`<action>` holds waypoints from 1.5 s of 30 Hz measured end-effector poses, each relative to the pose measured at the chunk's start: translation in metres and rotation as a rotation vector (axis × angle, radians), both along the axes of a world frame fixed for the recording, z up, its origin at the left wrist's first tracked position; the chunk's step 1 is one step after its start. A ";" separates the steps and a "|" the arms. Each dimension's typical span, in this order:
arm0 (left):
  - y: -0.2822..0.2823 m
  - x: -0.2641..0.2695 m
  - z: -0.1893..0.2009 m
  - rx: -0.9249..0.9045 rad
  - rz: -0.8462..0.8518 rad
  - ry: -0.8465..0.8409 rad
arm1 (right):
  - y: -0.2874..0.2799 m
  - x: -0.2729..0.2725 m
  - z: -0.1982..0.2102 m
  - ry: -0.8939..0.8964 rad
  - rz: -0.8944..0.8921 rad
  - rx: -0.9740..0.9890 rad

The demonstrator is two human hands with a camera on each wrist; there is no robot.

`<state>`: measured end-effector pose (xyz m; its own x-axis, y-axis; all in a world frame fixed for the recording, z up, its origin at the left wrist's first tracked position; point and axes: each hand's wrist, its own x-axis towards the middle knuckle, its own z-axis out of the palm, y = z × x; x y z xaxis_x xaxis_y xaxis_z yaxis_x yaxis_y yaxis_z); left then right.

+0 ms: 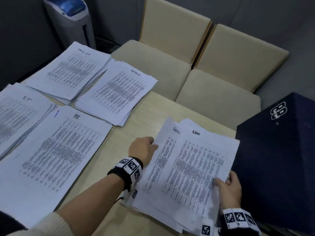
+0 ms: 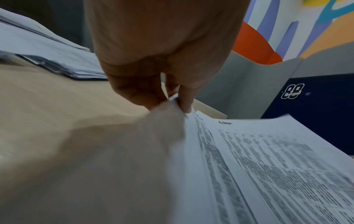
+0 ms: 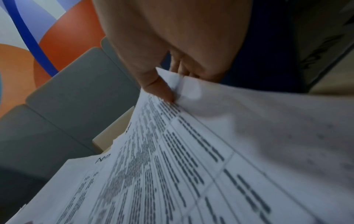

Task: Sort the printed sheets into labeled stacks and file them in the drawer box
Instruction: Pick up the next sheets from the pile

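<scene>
1. Beside the dark drawer box (image 1: 279,160), on its left, lies the unsorted pile of printed sheets (image 1: 172,203), and both hands are working on it. The other stacks all lie further left of the box, well apart from it.

2. The left hand (image 1: 144,148) holds the far left edge of the top sheet (image 1: 163,159). In the left wrist view its thumb and fingers (image 2: 184,100) are closed together on the paper edge, which is lifted from the pile.

3. The right hand (image 1: 229,189) is at the near right corner of the pile, just beside the box. In the right wrist view the thumb (image 3: 161,89) presses on the printed side and the other fingers are under the paper, so it pinches one sheet or a few; I cannot tell how many.

4. The lifted sheet carries the handwritten word "Admi", and the sheet below (image 1: 202,160) reads "Admin". I judge that the step in hand is the sorting: one Admin sheet is being separated from the pile.

5. The next move, I think, is to carry this sheet away from the box to the Admin stack (image 1: 117,94), which lies beyond the HR stack (image 1: 56,150). The IT stack (image 1: 17,113) and the task list stack (image 1: 71,72) are further from the box.

6. Care is needed that only one sheet comes up. Filing in the box has not yet begun, as far as the pictures show.
</scene>
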<state>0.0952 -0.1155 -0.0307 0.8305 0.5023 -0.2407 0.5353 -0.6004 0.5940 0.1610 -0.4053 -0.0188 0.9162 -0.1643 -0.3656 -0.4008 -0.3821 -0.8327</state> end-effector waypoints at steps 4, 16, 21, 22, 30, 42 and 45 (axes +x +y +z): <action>0.005 0.004 0.001 -0.103 -0.020 -0.186 | -0.002 -0.002 -0.002 0.111 -0.078 0.132; -0.008 0.000 0.015 -0.592 0.035 -0.084 | -0.006 -0.019 -0.006 0.150 -0.140 0.273; -0.003 -0.004 0.001 -0.086 -0.065 0.205 | -0.006 -0.028 -0.010 0.128 -0.156 0.280; -0.002 -0.004 0.001 -0.042 -0.099 0.197 | -0.005 -0.030 -0.005 0.145 -0.148 0.330; 0.007 -0.012 0.021 0.454 -0.460 0.056 | -0.012 -0.032 -0.013 0.132 -0.157 0.456; 0.006 -0.045 0.015 -0.351 -0.403 -0.255 | -0.006 -0.034 -0.005 0.265 -0.086 0.466; -0.002 -0.042 0.002 -0.196 -0.221 -0.156 | -0.008 -0.035 -0.007 0.292 -0.065 0.454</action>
